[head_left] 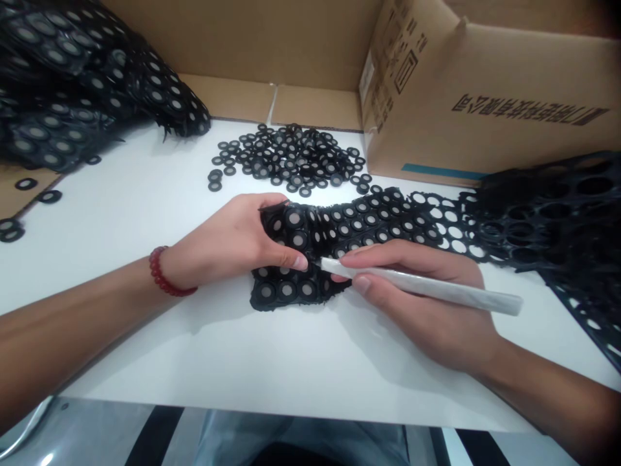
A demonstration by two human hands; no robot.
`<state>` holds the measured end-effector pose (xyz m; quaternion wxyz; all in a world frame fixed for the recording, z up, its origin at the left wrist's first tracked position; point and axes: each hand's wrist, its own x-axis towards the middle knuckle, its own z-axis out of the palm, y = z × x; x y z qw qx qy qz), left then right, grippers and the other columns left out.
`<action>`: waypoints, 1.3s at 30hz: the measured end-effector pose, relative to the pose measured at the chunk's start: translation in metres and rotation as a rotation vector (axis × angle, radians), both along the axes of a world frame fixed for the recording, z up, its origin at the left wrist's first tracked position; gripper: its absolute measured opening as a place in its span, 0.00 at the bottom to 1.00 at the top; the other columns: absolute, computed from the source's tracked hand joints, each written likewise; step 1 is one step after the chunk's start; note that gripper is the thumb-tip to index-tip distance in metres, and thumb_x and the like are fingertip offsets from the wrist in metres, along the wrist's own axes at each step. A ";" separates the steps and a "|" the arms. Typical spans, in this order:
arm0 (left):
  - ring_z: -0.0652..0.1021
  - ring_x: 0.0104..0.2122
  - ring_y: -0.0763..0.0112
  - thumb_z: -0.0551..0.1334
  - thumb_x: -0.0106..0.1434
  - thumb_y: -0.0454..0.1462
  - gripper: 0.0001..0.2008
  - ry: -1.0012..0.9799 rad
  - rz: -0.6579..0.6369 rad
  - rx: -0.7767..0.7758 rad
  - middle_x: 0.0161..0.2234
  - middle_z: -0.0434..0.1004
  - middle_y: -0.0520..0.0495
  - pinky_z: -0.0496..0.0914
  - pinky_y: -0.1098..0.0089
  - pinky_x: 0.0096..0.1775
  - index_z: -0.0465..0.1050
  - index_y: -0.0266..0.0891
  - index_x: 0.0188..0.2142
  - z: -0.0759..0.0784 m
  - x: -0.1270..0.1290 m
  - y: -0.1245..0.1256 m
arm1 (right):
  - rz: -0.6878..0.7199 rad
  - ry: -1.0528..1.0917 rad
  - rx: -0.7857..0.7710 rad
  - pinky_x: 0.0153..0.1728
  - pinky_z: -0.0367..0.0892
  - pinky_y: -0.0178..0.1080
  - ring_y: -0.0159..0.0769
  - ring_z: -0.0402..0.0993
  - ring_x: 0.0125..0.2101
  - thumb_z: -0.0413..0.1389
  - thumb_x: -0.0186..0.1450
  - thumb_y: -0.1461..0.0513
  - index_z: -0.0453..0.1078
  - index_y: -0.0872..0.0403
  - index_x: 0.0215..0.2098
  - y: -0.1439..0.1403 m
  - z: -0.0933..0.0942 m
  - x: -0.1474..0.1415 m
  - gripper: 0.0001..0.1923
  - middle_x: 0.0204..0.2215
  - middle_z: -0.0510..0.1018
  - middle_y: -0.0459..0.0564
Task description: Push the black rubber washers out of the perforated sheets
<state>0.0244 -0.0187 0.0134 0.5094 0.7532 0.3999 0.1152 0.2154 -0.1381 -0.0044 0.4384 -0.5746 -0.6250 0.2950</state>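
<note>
A black rubber sheet [286,290] full of molded rings with pale centers lies across the middle of the table. My left hand [237,236] grips its left end, thumb on top and fingers partly hidden at the far edge. Between the thumb and fingers of my right hand [431,291] is a slim whitish stick-like tool [451,291]. The tool's tip meets the sheet just right of my left thumb. Toward the right, the sheet has open holes where the white table shows through. Beyond my hands sits a pile of loose black rings [295,155].
Large ring-filled black sheets [97,84] are heaped at the far left, with a few loose rings [50,196] nearby. A printed cardboard box [485,84] stands at the back right. Punched-out black sheeting [524,226] lies at the right. The white table's [272,369] near edge faces me.
</note>
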 end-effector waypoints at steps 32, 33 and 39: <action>0.71 0.25 0.75 0.71 0.45 0.36 0.16 -0.224 0.006 -0.156 0.25 0.69 0.56 0.68 0.75 0.28 0.64 0.39 0.27 -0.011 -0.002 -0.003 | -0.036 -0.225 0.094 0.31 0.75 0.38 0.38 0.79 0.31 0.58 0.58 0.65 0.75 0.45 0.35 -0.011 0.006 -0.006 0.09 0.35 0.81 0.45; 0.71 0.25 0.75 0.71 0.45 0.36 0.16 -0.213 -0.002 -0.164 0.25 0.69 0.56 0.68 0.75 0.28 0.64 0.39 0.27 -0.010 -0.002 -0.003 | -0.016 -0.216 0.107 0.32 0.75 0.38 0.38 0.79 0.32 0.58 0.58 0.65 0.75 0.45 0.36 -0.011 0.004 -0.005 0.10 0.36 0.81 0.45; 0.72 0.27 0.74 0.70 0.46 0.39 0.16 -0.196 -0.003 -0.133 0.27 0.70 0.54 0.70 0.75 0.28 0.63 0.39 0.29 -0.009 -0.001 -0.003 | 0.072 -0.144 0.072 0.35 0.75 0.38 0.37 0.79 0.34 0.56 0.58 0.67 0.75 0.47 0.34 -0.008 0.003 -0.010 0.09 0.34 0.82 0.44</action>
